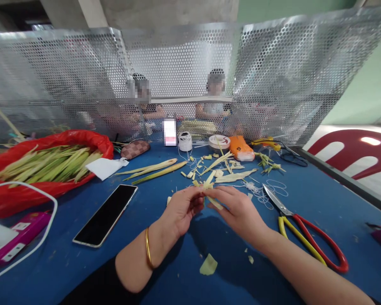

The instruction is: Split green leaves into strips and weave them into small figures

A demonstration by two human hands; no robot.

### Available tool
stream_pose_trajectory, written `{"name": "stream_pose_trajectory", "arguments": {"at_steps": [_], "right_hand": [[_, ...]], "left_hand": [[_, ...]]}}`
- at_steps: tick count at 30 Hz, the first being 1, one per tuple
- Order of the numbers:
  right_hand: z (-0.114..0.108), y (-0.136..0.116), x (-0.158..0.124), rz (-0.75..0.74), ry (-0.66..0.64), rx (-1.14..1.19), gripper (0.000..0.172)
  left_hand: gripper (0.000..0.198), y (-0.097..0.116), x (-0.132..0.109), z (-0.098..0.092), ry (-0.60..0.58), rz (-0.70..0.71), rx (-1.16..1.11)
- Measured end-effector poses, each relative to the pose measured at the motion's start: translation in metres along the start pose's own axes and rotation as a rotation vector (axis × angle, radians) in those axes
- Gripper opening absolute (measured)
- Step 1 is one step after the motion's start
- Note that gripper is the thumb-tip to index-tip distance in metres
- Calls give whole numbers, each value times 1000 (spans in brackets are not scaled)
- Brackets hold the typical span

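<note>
My left hand (181,211) and my right hand (239,210) meet above the blue table (165,275), both pinched on a small pale yellow leaf strip (209,191) held between the fingertips. A gold bangle sits on my left wrist. Cut leaf pieces (224,169) lie scattered just beyond the hands. Thin white thread (266,192) trails on the table to the right of my right hand.
Scissors (305,235) with red and yellow handles lie at right. A black phone (106,214) lies at left. A red bag of green leaves (47,163) sits far left. A thread spool (185,141), tape roll (219,142) and orange glue gun (240,148) stand by the perforated metal screen; two people sit behind it.
</note>
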State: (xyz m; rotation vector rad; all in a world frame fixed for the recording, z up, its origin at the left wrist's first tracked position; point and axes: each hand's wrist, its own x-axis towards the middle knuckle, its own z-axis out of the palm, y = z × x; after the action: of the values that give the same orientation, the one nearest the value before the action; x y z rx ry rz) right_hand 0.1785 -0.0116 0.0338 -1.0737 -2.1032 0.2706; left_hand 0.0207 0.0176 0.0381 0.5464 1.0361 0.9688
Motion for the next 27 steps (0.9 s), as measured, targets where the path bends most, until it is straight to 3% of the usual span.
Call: {"name": "stream_pose_trajectory", "arguments": {"at_steps": [5,8,12,18,24,27], "right_hand": [[-6,4,4,-87,215,-220,22],[-5,6,6,-21,163,-187,18],[0,6,5,186,132,-181,20],[8,8,5,529,173,152,29],[17,15,5,662,162,493,27],[15,13,5,612,192,416,27]], "left_hand": [[5,-2,-8,3,-156,33,225],[12,-1,-13,5,-228,145,381],[11,-1,-15,6,-265,200,451],[18,-5,-10,5,-251,169,441],[25,-4,-8,4,-305,145,434],[30,-4,-10,5,-286,155,468]]}}
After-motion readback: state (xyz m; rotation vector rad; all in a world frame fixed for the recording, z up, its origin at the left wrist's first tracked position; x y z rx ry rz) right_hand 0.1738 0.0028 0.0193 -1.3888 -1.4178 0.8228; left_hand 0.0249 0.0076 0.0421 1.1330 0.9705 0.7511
